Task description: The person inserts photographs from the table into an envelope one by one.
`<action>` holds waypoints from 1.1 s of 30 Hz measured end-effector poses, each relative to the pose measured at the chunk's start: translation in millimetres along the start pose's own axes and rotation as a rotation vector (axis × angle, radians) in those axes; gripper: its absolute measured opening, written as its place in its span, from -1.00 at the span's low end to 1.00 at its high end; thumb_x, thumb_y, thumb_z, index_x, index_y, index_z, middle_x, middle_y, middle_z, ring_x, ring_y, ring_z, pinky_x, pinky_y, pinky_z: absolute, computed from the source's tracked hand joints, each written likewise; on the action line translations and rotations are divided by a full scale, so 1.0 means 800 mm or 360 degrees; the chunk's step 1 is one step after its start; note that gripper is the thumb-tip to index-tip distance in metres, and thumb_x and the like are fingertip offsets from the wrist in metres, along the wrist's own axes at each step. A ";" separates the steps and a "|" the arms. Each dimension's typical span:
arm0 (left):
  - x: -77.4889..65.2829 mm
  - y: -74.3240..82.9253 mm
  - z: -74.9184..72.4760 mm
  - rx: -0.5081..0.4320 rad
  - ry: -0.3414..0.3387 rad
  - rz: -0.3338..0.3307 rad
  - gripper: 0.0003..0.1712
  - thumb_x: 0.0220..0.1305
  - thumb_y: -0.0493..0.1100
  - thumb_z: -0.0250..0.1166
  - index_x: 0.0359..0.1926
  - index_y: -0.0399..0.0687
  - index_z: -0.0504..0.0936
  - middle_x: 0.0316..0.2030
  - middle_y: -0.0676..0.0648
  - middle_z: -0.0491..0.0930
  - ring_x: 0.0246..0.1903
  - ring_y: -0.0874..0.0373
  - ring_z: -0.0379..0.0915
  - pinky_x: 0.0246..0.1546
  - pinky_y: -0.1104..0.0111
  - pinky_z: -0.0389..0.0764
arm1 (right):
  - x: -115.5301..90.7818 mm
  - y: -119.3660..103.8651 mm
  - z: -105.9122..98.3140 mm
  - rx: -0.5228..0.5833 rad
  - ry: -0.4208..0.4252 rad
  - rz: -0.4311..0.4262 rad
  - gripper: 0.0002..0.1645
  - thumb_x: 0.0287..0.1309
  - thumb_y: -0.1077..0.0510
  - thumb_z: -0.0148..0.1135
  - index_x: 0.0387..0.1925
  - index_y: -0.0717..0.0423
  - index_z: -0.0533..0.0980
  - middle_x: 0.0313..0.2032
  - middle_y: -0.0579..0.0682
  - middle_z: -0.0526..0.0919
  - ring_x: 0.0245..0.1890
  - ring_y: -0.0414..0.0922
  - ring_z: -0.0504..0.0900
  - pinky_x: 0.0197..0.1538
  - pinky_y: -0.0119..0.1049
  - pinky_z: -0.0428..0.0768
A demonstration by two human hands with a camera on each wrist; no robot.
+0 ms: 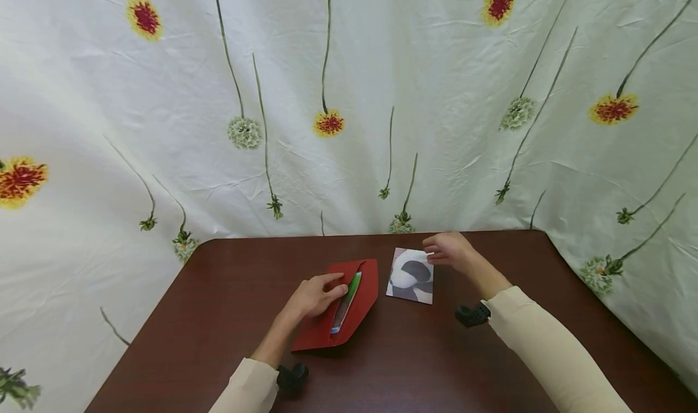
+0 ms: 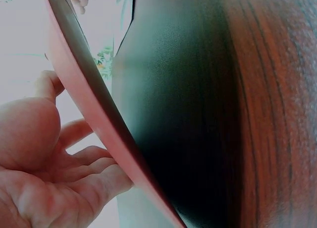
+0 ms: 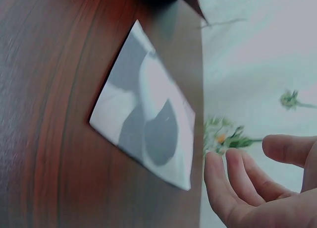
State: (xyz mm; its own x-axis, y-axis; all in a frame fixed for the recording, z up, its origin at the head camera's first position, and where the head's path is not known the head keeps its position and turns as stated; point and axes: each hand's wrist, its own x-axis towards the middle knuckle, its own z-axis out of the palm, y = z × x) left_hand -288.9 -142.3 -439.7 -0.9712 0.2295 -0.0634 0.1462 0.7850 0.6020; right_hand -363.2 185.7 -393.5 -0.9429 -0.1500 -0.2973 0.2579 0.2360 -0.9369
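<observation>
A red envelope lies on the table with its flap raised towards the right. Inside its mouth shows a green, dark and light-blue edged insert. My left hand rests over the envelope's left part, fingertips at the mouth; the left wrist view has the fingers against the red paper. To the right lies a square card with a grey, white and black picture, flat on the table. My right hand hovers beside the card's upper right corner, fingers loosely bent, holding nothing; in the right wrist view the fingers stay apart from the card.
The dark brown wooden table ends at a back edge with rounded corners. Behind it hangs a white cloth printed with flowers. Dark devices are strapped to both wrists, over cream sleeves.
</observation>
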 end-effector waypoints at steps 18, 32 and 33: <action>0.000 -0.004 -0.001 -0.0010 0.0007 0.0004 -0.40 0.44 0.13 0.21 0.38 0.00 0.51 0.27 -0.29 0.54 0.19 -0.21 0.51 0.19 -0.12 0.52 | 0.027 0.044 -0.018 0.0121 0.0211 0.0112 -0.40 0.41 0.23 0.03 0.34 0.56 0.31 0.30 0.49 0.41 -0.03 0.03 0.66 0.08 -0.23 0.69; 0.003 -0.003 0.002 -0.0010 0.0004 -0.0028 -0.40 0.44 0.14 0.21 0.39 0.03 0.51 0.27 -0.27 0.54 0.18 -0.17 0.51 0.19 -0.10 0.52 | 0.039 0.050 -0.027 0.0126 0.0238 0.0199 -0.37 0.36 0.19 0.08 0.35 0.48 0.30 0.28 0.39 0.44 0.00 0.02 0.64 0.12 -0.21 0.67; 0.003 -0.003 0.002 -0.0013 0.0002 -0.0032 -0.40 0.43 0.14 0.21 0.39 0.04 0.51 0.27 -0.27 0.54 0.18 -0.17 0.51 0.19 -0.10 0.52 | 0.039 0.051 -0.028 0.0123 0.0240 0.0210 -0.38 0.36 0.18 0.09 0.34 0.47 0.32 0.28 0.37 0.44 0.03 0.03 0.64 0.13 -0.21 0.66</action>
State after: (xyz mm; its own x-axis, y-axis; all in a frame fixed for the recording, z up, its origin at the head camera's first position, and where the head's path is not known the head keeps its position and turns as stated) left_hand -291.5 -142.8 -442.6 -0.9742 0.2129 -0.0743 0.1252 0.7847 0.6071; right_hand -387.0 211.7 -436.8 -0.9193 0.0240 -0.3929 0.3911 0.1689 -0.9047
